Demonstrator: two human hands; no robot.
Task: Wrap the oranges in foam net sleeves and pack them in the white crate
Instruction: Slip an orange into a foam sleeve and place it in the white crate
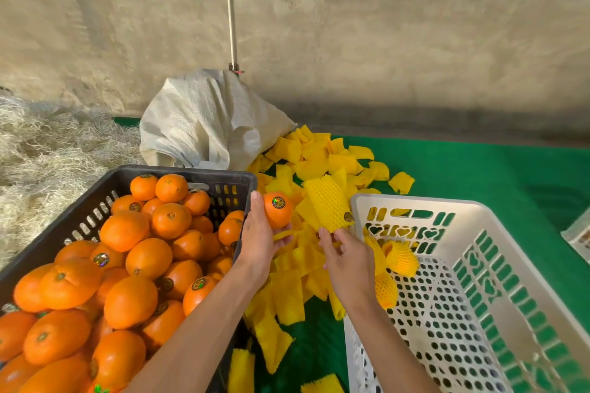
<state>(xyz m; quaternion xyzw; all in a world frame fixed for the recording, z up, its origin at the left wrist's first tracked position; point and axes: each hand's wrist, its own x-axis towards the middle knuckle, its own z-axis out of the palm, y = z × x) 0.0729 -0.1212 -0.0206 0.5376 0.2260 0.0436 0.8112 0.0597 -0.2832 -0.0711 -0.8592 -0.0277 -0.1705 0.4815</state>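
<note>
Two hands are up over the gap between the crates. The left hand [258,241] cups a bare orange [277,210], fingers curled around its underside, a round sticker facing up, right beside the black crate's [178,173] far corner. The right hand [346,260] pinches the lower end of a foam net sleeve [329,204] between thumb and fingertips, and the yellow sleeve stands up tilted, just right of the orange and not touching it; a dark sticker shows near its lower right edge, though whether fruit sits inside I cannot tell. Dozens of unwrapped oranges [134,265] heap the black crate on the left. A loose pile of flat yellow sleeves [319,156] spills across the green mat [479,169], running from a white woven sack [204,124] down between the two crates. On the right sits the white crate [479,210], perforated floor mostly showing, with two sleeved oranges [400,257] in its near-left corner, one partly behind the right wrist. Straw [48,150] lies far left, against a concrete wall [351,41].
</note>
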